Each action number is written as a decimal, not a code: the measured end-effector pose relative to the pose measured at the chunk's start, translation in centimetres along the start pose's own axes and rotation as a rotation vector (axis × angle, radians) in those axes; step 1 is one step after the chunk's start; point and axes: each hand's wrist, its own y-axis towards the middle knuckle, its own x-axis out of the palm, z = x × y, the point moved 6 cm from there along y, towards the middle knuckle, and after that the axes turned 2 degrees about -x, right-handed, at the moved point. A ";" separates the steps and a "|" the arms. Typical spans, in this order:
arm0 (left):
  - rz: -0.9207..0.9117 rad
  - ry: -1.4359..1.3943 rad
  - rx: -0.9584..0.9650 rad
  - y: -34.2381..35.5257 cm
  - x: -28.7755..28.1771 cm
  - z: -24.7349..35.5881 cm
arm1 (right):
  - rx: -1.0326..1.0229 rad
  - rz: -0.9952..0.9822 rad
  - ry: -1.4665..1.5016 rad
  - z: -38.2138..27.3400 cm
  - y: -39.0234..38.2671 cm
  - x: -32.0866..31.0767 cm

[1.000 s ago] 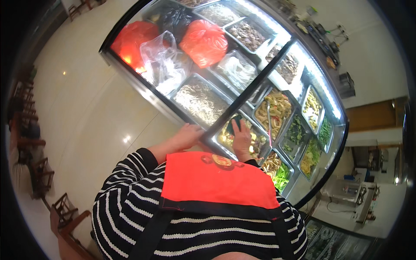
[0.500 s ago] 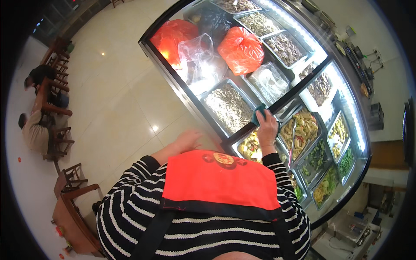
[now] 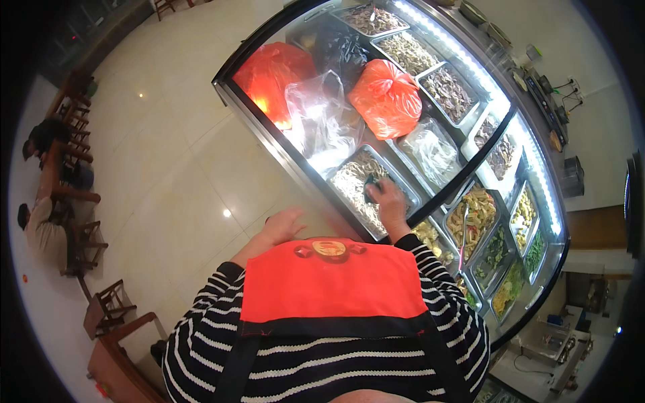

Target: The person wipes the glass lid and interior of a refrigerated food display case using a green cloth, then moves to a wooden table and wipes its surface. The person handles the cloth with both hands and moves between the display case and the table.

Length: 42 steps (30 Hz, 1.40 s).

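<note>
My right hand is closed on a dark green cloth. In this view it lies over the slanted glass of a lit food display case, in line with a metal tray of pale shredded food. Just right of that hand runs the dark bar that divides the glass. My left hand hovers beside the case, above the tiled floor, fingers apart and nothing in them. Its fingertips are slightly blurred.
Behind the glass are red plastic bags, a black bag, clear bags and several trays of cooked dishes. Wooden tables and chairs line the left wall, where two people sit. A kitchen counter runs behind the case.
My right hand has moved left with the cloth, from the dividing bar to over the shredded-food tray. My left hand has shifted slightly left and down in the picture. The view has turned a little.
</note>
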 end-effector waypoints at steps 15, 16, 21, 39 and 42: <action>0.089 -0.004 -0.241 -3.5 -15.6 -20.6 | 0.271 -0.033 -0.209 -6.8 22.4 12.8; 0.095 -0.015 -0.193 -2.5 -15.7 -20.1 | 0.147 -0.114 -0.065 -9.7 22.6 14.3; 0.051 -0.054 -0.110 1.7 -15.6 -17.8 | -0.152 -0.065 0.106 -16.0 25.1 15.6; -0.002 0.206 0.228 18.3 -24.7 -12.5 | 1.313 0.342 -0.644 21.7 17.0 -3.7; -0.011 0.320 0.381 27.6 -27.3 -8.4 | 1.115 0.304 -0.701 18.5 23.8 -1.3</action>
